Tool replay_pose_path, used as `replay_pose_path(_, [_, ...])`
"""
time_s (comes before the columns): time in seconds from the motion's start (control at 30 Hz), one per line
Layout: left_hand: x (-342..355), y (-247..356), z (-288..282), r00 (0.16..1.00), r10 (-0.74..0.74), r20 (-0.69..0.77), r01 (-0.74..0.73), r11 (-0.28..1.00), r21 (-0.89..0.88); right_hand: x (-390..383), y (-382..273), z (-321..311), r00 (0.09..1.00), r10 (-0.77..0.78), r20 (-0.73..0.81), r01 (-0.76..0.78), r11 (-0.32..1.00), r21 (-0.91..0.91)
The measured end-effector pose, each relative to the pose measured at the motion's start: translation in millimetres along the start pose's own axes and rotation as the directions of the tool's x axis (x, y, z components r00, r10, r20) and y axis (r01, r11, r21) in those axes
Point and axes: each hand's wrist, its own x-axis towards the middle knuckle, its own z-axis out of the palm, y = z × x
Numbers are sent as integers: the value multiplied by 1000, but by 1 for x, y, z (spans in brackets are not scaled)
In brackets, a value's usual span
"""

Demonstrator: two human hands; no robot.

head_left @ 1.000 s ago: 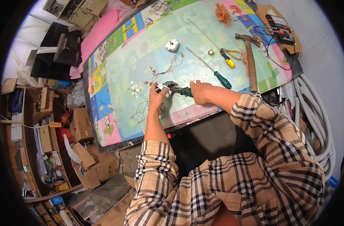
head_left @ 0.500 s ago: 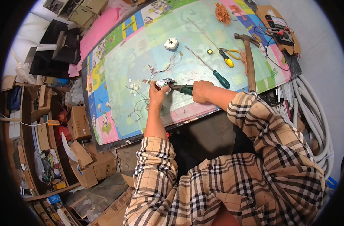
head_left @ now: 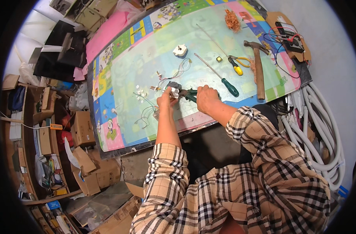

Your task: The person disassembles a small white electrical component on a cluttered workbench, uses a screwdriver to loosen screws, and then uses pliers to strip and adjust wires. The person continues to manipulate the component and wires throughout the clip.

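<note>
My left hand (head_left: 166,102) is closed around a small white and dark grey device (head_left: 174,92), perhaps a motor or timer part, held just above the table. Dark-jawed pliers with green handles (head_left: 191,95) reach it from the right, their jaws against its side. Wrapped round those handles is my right hand (head_left: 207,100); the handles look slightly spread. Beside the left hand lie thin wires with connectors (head_left: 173,73) and several small white pieces (head_left: 139,93). Exactly where the jaws bite is too small to make out.
Farther back sits a round white part (head_left: 180,50). To the right lie a green-handled screwdriver (head_left: 230,87), yellow-handled pliers (head_left: 240,61), a long-shafted yellow screwdriver (head_left: 236,69), a hammer (head_left: 258,70), a copper wire bundle (head_left: 232,21) and a meter with leads (head_left: 290,37). Cartons (head_left: 83,127) stand left.
The device has turned in my left hand, showing more of its dark side. My right hand has moved slightly, and the pliers' handles show more apart. The view has shifted a little.
</note>
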Motion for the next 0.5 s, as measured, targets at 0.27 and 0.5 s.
replay_pose_path(0.27, [9, 16, -28, 893, -399, 208, 449, 768, -457, 7, -3, 1, 979, -122, -161, 92, 979, -184])
replay_pose_path(0.5, [-9, 20, -11, 995, -7, 102, 25, 985, -171, 11, -4, -22, 999, -50, 15, 51, 998, -47])
